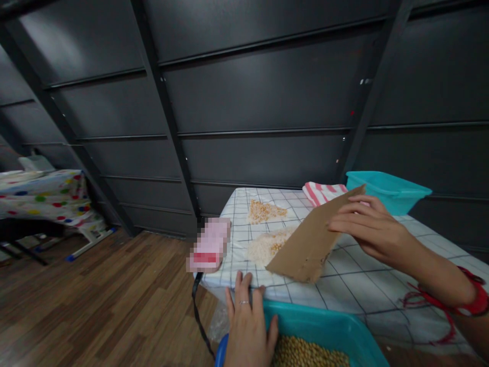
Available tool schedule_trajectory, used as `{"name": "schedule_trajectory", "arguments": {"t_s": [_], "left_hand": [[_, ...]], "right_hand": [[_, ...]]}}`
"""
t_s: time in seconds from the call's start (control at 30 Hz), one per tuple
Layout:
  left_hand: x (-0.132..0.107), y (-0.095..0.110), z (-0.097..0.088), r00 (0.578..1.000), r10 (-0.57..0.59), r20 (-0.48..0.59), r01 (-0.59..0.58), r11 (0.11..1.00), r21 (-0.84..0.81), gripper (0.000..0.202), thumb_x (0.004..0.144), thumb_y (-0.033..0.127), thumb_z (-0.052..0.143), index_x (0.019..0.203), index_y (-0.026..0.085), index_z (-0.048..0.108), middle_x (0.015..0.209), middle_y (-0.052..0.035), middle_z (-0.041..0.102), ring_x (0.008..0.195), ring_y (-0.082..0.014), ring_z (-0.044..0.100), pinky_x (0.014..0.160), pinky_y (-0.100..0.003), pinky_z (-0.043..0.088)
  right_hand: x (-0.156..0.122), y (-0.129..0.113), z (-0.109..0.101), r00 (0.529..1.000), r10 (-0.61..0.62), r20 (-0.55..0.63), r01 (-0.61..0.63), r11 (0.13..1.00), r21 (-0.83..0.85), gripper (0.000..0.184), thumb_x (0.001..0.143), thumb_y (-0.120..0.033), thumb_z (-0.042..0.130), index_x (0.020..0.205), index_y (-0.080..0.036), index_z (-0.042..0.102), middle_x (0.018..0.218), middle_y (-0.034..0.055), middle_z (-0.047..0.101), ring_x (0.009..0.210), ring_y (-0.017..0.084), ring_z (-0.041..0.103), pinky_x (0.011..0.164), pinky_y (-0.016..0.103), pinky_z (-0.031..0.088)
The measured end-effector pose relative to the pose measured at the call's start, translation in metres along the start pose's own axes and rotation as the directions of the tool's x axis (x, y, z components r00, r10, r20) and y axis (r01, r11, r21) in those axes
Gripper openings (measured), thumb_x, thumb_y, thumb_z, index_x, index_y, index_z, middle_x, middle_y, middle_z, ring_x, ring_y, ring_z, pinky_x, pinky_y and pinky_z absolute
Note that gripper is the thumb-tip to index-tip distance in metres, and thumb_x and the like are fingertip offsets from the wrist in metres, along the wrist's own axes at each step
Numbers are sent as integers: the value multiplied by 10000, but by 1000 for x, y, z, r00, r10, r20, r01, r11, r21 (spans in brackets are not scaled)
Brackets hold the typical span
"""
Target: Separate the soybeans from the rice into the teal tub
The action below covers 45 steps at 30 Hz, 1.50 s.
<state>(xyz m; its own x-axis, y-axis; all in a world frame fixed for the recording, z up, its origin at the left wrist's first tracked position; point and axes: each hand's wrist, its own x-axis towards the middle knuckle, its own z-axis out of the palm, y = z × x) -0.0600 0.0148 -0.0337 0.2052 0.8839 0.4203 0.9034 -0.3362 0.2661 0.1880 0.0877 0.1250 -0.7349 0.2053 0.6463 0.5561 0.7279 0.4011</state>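
My right hand [370, 224] is closed on the upper right edge of a flat piece of brown cardboard [309, 239]. The cardboard is tilted, its lower edge at a pile of white rice-like grains [262, 247] with some yellow kernels mixed in. My left hand [246, 326] lies over the left corner of a teal basin [317, 316], fingers stretched and apart, with a ring on one finger. Greenish-brown beans [305, 351] lie in this basin, just off the table's near edge. Behind the grain pile is a smaller pile of yellow kernels and white grains [263, 210].
A checked cloth covers the table [382, 275]. At its left edge sits a blurred-out pink object [210, 244] with a black strap [196, 306]. Farther back are a red-striped cloth [323, 192] and another teal basin [385, 191]. Dark wall panels [260, 97] stand behind.
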Motion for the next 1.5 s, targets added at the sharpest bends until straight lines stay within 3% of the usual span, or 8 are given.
{"name": "schedule_trajectory", "arguments": {"t_s": [0.33, 0.57, 0.73, 0.9, 1.07, 1.27, 1.5], "left_hand": [[0, -4, 0, 996, 85, -1, -85, 996, 28, 323, 740, 210, 443, 1059, 169, 466, 1264, -205, 400, 1236, -396, 277, 868, -659, 343], [2, 9, 3, 995, -21, -98, 22, 1000, 7, 302, 702, 153, 428, 999, 171, 478, 1247, -168, 420, 1259, -355, 242, 936, -635, 277], [2, 6, 0, 998, -19, -52, 20, 1000, 7, 311, 706, 160, 438, 1014, 168, 484, 1254, -176, 422, 1256, -361, 253, 930, -626, 295], [2, -4, -2, 998, 59, 24, -59, 998, 3, 313, 745, 213, 445, 1054, 178, 480, 1273, -187, 410, 1248, -385, 264, 889, -650, 329], [2, -4, 1, 999, 46, -10, -45, 999, 19, 311, 745, 201, 443, 1052, 168, 477, 1268, -190, 408, 1254, -383, 249, 902, -654, 317], [2, -5, 2, 998, 64, 14, -65, 998, 28, 309, 754, 213, 437, 1058, 168, 469, 1269, -201, 396, 1244, -398, 262, 885, -651, 340], [2, -3, 0, 998, 64, 23, -65, 997, 32, 309, 756, 214, 429, 1060, 163, 464, 1269, -207, 394, 1243, -405, 260, 884, -661, 332]], "right_hand": [[-12, -17, -7, 994, 89, 69, -89, 996, -14, 310, 781, -29, 348, 952, -243, 495, 794, -24, 642, 779, 155, 550, 774, 358, 339], [-17, -19, -12, 989, 120, 87, -114, 991, -72, 323, 762, -17, 352, 964, -228, 489, 818, -1, 636, 796, 162, 552, 798, 369, 345], [-17, -22, -3, 985, 139, 106, -129, 987, -95, 329, 742, -1, 364, 970, -202, 488, 806, 16, 627, 778, 166, 545, 797, 383, 346], [-19, -25, -8, 984, 141, 108, -137, 990, -44, 386, 705, 21, 350, 964, -225, 497, 808, -9, 638, 752, 148, 556, 819, 379, 336], [-21, -28, -15, 982, 147, 114, -140, 988, -66, 368, 710, 26, 349, 945, -211, 506, 799, -3, 636, 755, 152, 555, 817, 378, 338], [-16, -33, -9, 985, 118, 126, -99, 984, -151, 330, 708, 30, 366, 944, -150, 508, 775, 50, 624, 746, 181, 536, 790, 411, 343], [-20, -37, -16, 983, 126, 133, -111, 987, -112, 321, 728, 30, 352, 909, -178, 514, 776, 15, 637, 731, 154, 529, 832, 400, 330]]}}
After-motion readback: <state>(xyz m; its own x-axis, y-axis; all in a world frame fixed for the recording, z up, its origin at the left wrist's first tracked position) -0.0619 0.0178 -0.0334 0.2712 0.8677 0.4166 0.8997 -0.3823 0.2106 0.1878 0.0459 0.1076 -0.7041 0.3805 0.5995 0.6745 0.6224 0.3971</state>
